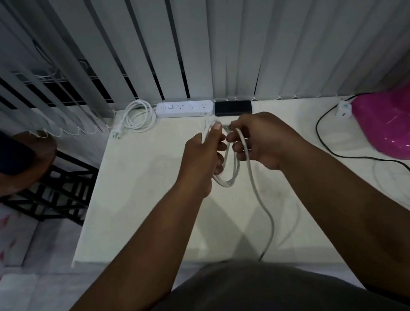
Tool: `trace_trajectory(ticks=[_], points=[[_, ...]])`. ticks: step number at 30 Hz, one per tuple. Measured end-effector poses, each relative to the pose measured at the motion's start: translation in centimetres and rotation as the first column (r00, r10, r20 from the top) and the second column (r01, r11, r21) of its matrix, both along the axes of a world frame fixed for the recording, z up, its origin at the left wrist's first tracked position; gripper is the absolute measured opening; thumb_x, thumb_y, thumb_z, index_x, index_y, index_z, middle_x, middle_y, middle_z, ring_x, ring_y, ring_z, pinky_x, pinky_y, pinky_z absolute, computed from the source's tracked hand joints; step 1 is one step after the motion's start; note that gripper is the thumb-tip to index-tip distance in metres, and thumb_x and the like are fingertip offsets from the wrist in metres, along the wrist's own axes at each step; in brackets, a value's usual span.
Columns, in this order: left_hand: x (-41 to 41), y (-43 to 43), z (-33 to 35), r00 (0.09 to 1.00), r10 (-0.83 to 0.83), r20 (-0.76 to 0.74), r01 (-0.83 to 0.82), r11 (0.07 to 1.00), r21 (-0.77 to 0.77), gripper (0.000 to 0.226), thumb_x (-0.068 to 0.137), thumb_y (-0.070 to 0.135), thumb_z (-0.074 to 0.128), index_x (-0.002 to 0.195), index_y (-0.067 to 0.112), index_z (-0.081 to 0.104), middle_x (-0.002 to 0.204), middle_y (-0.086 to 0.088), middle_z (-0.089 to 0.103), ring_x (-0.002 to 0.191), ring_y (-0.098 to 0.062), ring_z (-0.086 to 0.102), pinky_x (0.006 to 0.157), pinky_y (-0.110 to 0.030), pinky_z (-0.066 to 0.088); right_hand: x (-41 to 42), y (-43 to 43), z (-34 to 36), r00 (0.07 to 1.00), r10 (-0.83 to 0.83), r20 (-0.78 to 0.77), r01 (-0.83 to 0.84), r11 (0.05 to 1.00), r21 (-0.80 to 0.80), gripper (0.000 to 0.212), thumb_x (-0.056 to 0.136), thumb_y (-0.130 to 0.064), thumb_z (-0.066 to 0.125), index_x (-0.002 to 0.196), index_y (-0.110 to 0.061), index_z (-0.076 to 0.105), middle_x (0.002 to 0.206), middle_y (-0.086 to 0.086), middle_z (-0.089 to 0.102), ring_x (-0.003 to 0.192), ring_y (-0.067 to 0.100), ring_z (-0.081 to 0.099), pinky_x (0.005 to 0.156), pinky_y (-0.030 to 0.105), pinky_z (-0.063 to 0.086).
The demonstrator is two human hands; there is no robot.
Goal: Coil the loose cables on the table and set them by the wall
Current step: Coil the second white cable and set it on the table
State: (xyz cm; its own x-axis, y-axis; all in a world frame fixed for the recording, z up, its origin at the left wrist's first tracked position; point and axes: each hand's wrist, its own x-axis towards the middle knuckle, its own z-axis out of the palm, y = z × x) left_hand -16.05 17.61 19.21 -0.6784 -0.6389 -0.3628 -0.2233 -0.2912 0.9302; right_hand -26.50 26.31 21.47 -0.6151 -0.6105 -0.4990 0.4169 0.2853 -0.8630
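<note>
A white cable [252,180] is held above the middle of the pale table [131,189]. My left hand [201,158] grips a bundle of its loops, which hang below the fist. My right hand [261,141] pinches the cable's strand just right of the loops. From there the loose tail runs down over the table's front edge. A second white cable [138,117] lies coiled at the back left by the blinds. A black cable [368,159] lies loose across the right side of the table.
A white power strip [184,109] and a black box [233,108] sit along the back edge under the vertical blinds [211,39]. A pink plastic object [399,123] and a white charger [344,110] are at the right. A wooden stool [21,166] stands left of the table.
</note>
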Motion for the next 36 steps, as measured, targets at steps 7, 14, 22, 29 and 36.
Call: trace_trajectory(ticks=[7,14,22,29,36], points=[[-0.1,0.6,-0.9,0.993,-0.112,0.022,0.112,0.994,-0.008,0.043,0.094,0.049,0.049,0.091,0.012,0.069,0.062,0.004,0.062,0.053,-0.010,0.054,0.043,-0.023,0.037,0.6,0.5,-0.4,0.913,0.093,-0.397,-0.065,0.994,0.085,0.020,0.090,-0.008,0.067,0.108,-0.001,0.071,0.074,0.016,0.075,0.064,0.023,0.075,0.065,0.035,0.063],[-0.7,0.7,-1.7,0.992,-0.106,-0.074,0.122,0.958,0.258,0.031,0.096,0.045,0.048,0.100,0.019,0.065,0.076,0.001,0.072,0.067,-0.012,0.064,0.050,-0.023,0.038,0.3,1.2,-0.6,0.666,0.324,-0.672,-0.162,0.942,0.294,0.018,0.094,-0.022,0.062,0.102,-0.027,0.078,0.076,-0.015,0.072,0.054,0.011,0.071,0.053,0.027,0.060],[-1.9,-0.6,-1.7,0.990,0.057,-0.126,-0.007,0.931,0.364,0.030,0.095,0.040,0.055,0.081,0.014,0.062,0.062,0.003,0.063,0.053,-0.012,0.057,0.059,-0.030,0.044,1.8,1.9,-2.1,0.882,0.086,-0.462,-0.050,0.995,0.089,0.052,0.085,-0.032,0.073,0.127,-0.034,0.042,0.070,0.005,0.064,0.048,0.021,0.070,0.045,0.030,0.058],[-2.3,-4.9,1.0,0.939,0.201,-0.278,-0.039,0.868,0.494,0.045,0.093,0.058,0.045,0.064,0.023,0.042,0.042,0.011,0.027,0.033,-0.004,0.024,0.039,-0.018,0.026,2.7,7.2,-8.5,0.748,0.404,-0.526,-0.398,0.908,0.131,0.022,0.091,-0.051,0.058,0.093,-0.029,0.052,0.060,-0.001,0.058,0.049,0.010,0.057,0.047,0.026,0.052],[-0.1,-8.6,2.0,0.894,0.101,-0.436,0.160,0.837,0.523,0.051,0.096,0.057,0.037,0.065,0.020,0.050,0.040,0.009,0.030,0.030,-0.005,0.024,0.037,-0.020,0.016,0.8,13.8,-14.8,0.818,0.541,-0.194,-0.469,0.824,0.319,0.058,0.086,-0.072,0.044,0.072,-0.019,0.064,0.060,0.002,0.065,0.060,0.014,0.065,0.065,0.026,0.049]])
